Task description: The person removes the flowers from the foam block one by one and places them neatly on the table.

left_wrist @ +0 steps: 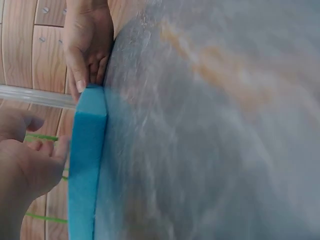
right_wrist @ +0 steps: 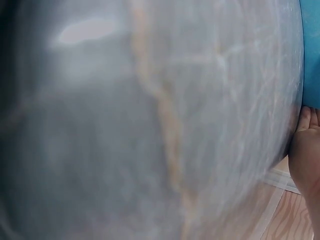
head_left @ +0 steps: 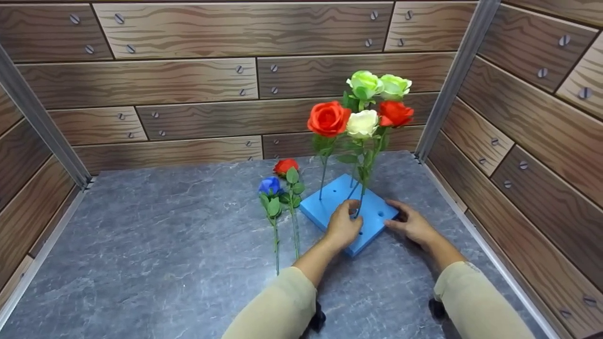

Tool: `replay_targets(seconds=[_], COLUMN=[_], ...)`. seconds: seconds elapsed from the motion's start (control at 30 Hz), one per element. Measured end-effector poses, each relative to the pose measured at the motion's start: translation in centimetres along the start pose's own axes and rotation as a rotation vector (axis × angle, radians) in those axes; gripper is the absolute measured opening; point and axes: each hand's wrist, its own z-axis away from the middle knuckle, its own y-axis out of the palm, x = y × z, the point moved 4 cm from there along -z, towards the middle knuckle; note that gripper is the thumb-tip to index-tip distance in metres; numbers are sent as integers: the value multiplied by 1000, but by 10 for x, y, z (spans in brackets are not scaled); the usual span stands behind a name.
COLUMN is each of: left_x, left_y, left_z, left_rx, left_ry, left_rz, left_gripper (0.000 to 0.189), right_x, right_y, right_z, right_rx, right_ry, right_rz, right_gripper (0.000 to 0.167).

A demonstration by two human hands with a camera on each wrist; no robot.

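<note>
A blue block point(head_left: 377, 207) with drilled holes lies flat on the table. Several artificial roses stand in it: a red rose point(head_left: 329, 118), a white rose point(head_left: 362, 124), another red rose point(head_left: 395, 113) and two pale green ones point(head_left: 365, 84). My left hand point(head_left: 343, 226) reaches over the block's near side, thumb and fingers spread around a stem with a gap between them. At the right corner, my right hand point(head_left: 414, 227) holds the block between thumb and fingers. The left wrist view shows the right hand's thumb against the corner of the block point(left_wrist: 87, 165).
Left of the block, a blue rose point(head_left: 270, 186) and a red rose point(head_left: 286, 167) lie on the grey marbled table point(head_left: 165, 245), stems toward me. Wood-patterned panels point(head_left: 198, 80) with metal corner posts point(head_left: 459, 80) enclose the table at the back and sides.
</note>
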Motion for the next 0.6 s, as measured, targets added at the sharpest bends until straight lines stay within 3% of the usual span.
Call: replay_targets(seconds=[0.17,0.6], left_x=[6,8], left_y=[3,3], left_z=[-3,-7], left_rx=[-57,-113], left_ry=[-16,-45], left_rz=[121,187], left_gripper=[30,26], right_x=[0,1], right_y=[2,0], right_z=[0,2], right_rx=[-11,-5], right_ry=[-8,12], right_rz=[-4,-8], right_gripper=[82,82])
